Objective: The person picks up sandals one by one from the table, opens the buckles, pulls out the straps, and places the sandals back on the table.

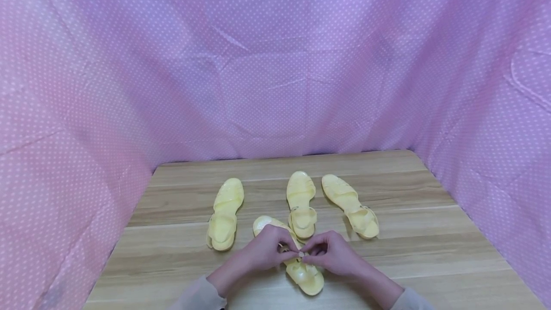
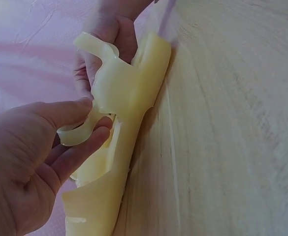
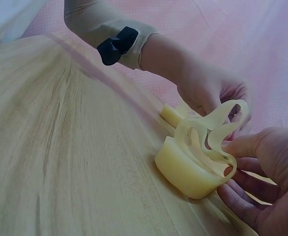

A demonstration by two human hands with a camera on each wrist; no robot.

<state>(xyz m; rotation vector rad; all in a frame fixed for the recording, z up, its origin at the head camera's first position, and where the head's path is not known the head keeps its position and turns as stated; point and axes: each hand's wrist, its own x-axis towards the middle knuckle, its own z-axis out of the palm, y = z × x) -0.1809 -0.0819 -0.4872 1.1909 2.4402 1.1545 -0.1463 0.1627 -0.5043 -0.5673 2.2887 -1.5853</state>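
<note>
A pale yellow jelly sandal (image 1: pixel 306 277) lies slantwise near the table's front, its toe pointing to the far left. Over its ankle part both hands meet. My left hand (image 1: pixel 268 248) pinches a strap (image 2: pixel 77 133) between thumb and fingers, seen closely in the left wrist view. From the other side my right hand (image 1: pixel 337 255) pinches the strap by the heel; in the right wrist view its thumb and fingers (image 3: pixel 249 184) are around that band. The fingertips almost touch each other. They partly hide the strap ends, and the buckle cannot be made out.
Three more yellow sandals stand farther back on the wooden table (image 1: pixel 409 204): one at left (image 1: pixel 228 200), one in the middle (image 1: pixel 300 190), one at right (image 1: pixel 340 190). The middle one's heel is close to the handled sandal. Pink dotted cloth (image 1: pixel 267 85) surrounds the table.
</note>
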